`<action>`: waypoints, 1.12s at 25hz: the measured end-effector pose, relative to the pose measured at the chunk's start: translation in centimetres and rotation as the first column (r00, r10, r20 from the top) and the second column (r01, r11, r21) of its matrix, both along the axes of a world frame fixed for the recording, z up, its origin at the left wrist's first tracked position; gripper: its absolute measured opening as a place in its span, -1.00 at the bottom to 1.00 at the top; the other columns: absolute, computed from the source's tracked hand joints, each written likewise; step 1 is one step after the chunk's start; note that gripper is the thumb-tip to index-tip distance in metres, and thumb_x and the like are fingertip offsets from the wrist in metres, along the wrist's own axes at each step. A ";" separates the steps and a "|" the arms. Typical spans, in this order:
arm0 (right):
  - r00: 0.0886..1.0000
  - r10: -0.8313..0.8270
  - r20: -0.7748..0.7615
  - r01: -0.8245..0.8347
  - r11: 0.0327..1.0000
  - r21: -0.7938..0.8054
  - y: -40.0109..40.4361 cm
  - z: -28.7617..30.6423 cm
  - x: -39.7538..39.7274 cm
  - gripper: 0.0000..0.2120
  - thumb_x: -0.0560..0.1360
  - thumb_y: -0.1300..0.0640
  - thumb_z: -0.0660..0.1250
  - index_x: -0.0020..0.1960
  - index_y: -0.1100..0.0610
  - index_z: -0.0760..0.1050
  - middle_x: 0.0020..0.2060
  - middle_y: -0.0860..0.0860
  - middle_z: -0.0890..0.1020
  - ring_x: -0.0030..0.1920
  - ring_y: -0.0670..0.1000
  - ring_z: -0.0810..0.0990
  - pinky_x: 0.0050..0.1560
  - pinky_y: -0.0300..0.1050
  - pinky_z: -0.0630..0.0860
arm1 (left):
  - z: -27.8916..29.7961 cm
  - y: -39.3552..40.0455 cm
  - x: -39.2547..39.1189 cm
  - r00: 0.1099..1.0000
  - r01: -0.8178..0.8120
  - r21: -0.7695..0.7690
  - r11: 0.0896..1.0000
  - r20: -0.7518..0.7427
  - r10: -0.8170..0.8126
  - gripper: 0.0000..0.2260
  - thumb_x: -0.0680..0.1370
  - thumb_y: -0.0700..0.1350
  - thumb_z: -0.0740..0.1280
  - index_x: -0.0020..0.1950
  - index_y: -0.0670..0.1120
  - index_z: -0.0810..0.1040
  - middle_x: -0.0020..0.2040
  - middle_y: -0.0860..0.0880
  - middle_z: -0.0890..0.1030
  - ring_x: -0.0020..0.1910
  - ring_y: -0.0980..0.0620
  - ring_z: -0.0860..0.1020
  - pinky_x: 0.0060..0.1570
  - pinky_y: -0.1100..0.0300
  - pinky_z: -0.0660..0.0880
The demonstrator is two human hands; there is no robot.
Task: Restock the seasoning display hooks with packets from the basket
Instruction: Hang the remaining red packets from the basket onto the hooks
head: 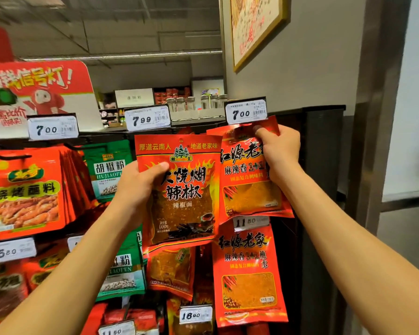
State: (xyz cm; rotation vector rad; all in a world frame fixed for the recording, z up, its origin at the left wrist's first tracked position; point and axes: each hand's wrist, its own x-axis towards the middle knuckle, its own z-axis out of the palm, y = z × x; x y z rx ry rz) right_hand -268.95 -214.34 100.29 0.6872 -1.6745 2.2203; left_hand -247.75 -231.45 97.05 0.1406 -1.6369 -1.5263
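My left hand (140, 184) grips a red chilli-flake packet (182, 194) by its left edge, thumb on the front, holding it upright before the display. My right hand (279, 151) pinches the top right of a red-orange spice-powder packet (247, 180), which sits under the 7.00 price tag (246, 112) at the top right hook. The hook itself is hidden behind the tag and packet. The basket is out of view.
Green pepper-powder packets (107, 170) and orange barbecue-seasoning packets (27, 194) hang to the left. More red packets (248, 274) hang on lower hooks. A dark panel (322, 165) borders the display on the right. A red promo sign (39, 88) stands above.
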 end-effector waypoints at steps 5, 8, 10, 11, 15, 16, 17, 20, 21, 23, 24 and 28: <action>0.998 -0.026 0.049 0.025 0.999 0.038 -1.7 -0.7 -2.1 -0.84 0.43 0.00 0.46 -0.32 -0.07 0.64 -0.36 -0.07 0.70 -0.22 0.04 0.71 -0.15 0.08 0.66 | 0.2 -0.7 0.1 0.999 -0.033 -0.012 0.999 0.006 0.033 -0.89 0.55 -0.21 0.37 -0.14 -0.03 0.62 -0.32 0.05 0.68 -0.40 0.13 0.62 -0.47 0.27 0.51; 0.992 -0.027 0.124 0.021 0.999 0.049 -4.2 -0.8 -4.2 -0.80 0.40 0.02 0.49 -0.35 0.09 0.62 -0.40 -0.05 0.67 -0.25 0.05 0.68 -0.18 0.02 0.61 | 0.5 -0.8 -0.1 0.999 -0.030 -0.012 0.999 0.017 0.031 -0.92 0.55 -0.19 0.38 -0.09 -0.03 0.63 -0.26 0.02 0.70 -0.34 0.09 0.65 -0.42 0.23 0.56; 0.988 -0.049 0.149 0.037 0.996 0.080 -6.1 -0.6 -5.6 -0.74 0.41 0.02 0.49 -0.40 0.09 0.58 -0.45 -0.09 0.63 -0.33 -0.01 0.62 -0.23 -0.04 0.52 | 0.5 -1.1 -0.1 0.999 -0.044 -0.009 0.999 0.015 0.044 -0.93 0.55 -0.19 0.38 -0.07 -0.04 0.63 -0.25 0.01 0.70 -0.33 0.08 0.65 -0.41 0.21 0.56; 0.985 -0.046 0.167 0.033 0.996 0.080 -7.1 -0.7 -6.4 -0.74 0.42 0.03 0.49 -0.40 0.08 0.59 -0.44 -0.08 0.64 -0.30 0.00 0.64 -0.21 -0.04 0.54 | 0.4 -1.3 0.0 0.999 -0.053 -0.003 0.999 0.010 0.053 -0.93 0.55 -0.19 0.38 -0.06 -0.04 0.63 -0.25 0.01 0.70 -0.34 0.07 0.65 -0.41 0.21 0.56; 0.974 -0.058 0.219 0.020 0.985 0.170 -10.1 -1.0 -9.9 -0.80 0.44 -0.03 0.48 -0.27 0.06 0.66 -0.17 0.05 0.73 -0.07 0.06 0.68 0.09 0.01 0.60 | 0.1 -2.1 0.6 0.995 -0.102 0.030 0.994 -0.012 0.102 -0.93 0.56 -0.20 0.37 -0.05 -0.05 0.63 -0.27 0.00 0.70 -0.35 0.07 0.65 -0.42 0.21 0.55; 0.969 -0.063 0.239 0.011 0.977 0.211 -10.4 -0.9 -10.6 -0.80 0.44 -0.05 0.49 -0.17 0.09 0.69 -0.10 0.08 0.73 -0.03 0.07 0.68 0.13 0.03 0.60 | -0.1 -2.3 0.7 0.994 -0.108 0.039 0.993 -0.013 0.109 -0.92 0.56 -0.21 0.36 -0.05 -0.05 0.62 -0.27 0.01 0.70 -0.36 0.07 0.65 -0.43 0.22 0.55; 0.962 -0.055 0.267 -0.012 0.970 0.242 -10.7 -0.8 -11.3 -0.75 0.44 -0.06 0.50 -0.06 0.12 0.69 -0.03 0.09 0.72 0.01 0.09 0.68 0.15 0.06 0.60 | -0.2 -2.3 0.7 0.994 -0.110 0.048 0.993 -0.011 0.111 -0.92 0.56 -0.21 0.36 -0.06 -0.05 0.62 -0.28 0.00 0.70 -0.37 0.08 0.65 -0.44 0.21 0.55; 0.948 -0.014 0.317 -0.078 0.958 0.275 -11.1 -0.4 -12.3 -0.61 0.43 -0.05 0.53 0.10 0.20 0.61 0.05 0.11 0.69 0.01 0.11 0.68 0.12 0.09 0.63 | -0.7 -2.7 0.9 0.992 -0.127 0.045 0.991 -0.003 0.128 -0.92 0.56 -0.21 0.36 -0.05 -0.06 0.62 -0.28 0.01 0.70 -0.36 0.08 0.66 -0.44 0.22 0.55; 0.948 -0.017 0.319 -0.076 0.958 0.277 -11.0 -0.4 -12.4 -0.60 0.43 -0.05 0.53 0.11 0.20 0.59 0.06 0.11 0.68 0.01 0.11 0.68 0.12 0.09 0.63 | -0.8 -2.8 1.0 0.992 -0.126 0.046 0.991 0.000 0.127 -0.93 0.56 -0.21 0.36 -0.04 -0.06 0.62 -0.26 0.00 0.71 -0.34 0.07 0.66 -0.43 0.21 0.55; 0.951 -0.044 0.305 -0.048 0.956 0.289 -10.5 -0.7 -12.2 -0.60 0.45 -0.06 0.51 0.12 0.20 0.59 0.08 0.12 0.68 0.03 0.12 0.67 0.13 0.09 0.62 | -1.0 -3.1 1.1 0.993 -0.115 0.054 0.992 0.014 0.115 -0.93 0.56 -0.20 0.37 -0.04 -0.06 0.62 -0.23 -0.02 0.72 -0.30 0.03 0.68 -0.39 0.18 0.58; 0.955 -0.069 0.289 -0.023 0.953 0.303 -9.9 -0.9 -11.8 -0.60 0.46 -0.08 0.49 0.12 0.21 0.58 0.09 0.13 0.68 0.04 0.13 0.66 0.15 0.09 0.61 | -1.0 -3.2 1.1 0.994 -0.111 0.056 0.992 0.022 0.110 -0.94 0.56 -0.19 0.38 -0.05 -0.05 0.63 -0.22 -0.03 0.72 -0.29 0.01 0.68 -0.37 0.16 0.59; 0.975 -0.189 0.114 0.118 0.882 0.456 -7.3 -2.5 -7.9 -0.55 0.49 -0.11 0.41 0.22 0.18 0.49 0.13 0.14 0.63 0.13 0.18 0.60 0.17 0.08 0.54 | -0.9 -3.2 0.7 0.997 -0.073 0.082 0.994 0.029 0.071 -0.88 0.57 -0.02 0.39 -0.14 0.01 0.66 -0.23 -0.01 0.70 -0.28 0.03 0.67 -0.38 0.16 0.58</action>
